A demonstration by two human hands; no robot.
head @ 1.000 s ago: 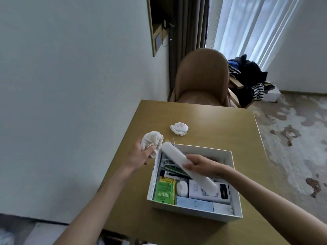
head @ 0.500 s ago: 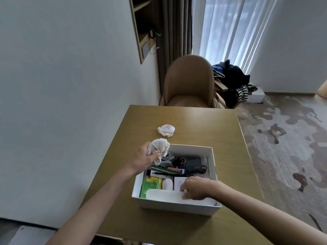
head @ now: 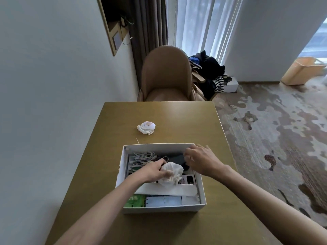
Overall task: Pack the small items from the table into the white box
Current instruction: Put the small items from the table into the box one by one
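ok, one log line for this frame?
left hand: pressing white cloth bundle into white box | right hand: open, empty, over box | left out: second bundle on table

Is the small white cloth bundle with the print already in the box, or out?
Out. The printed cloth bundle lies on the table, beyond the far wall of the white box.
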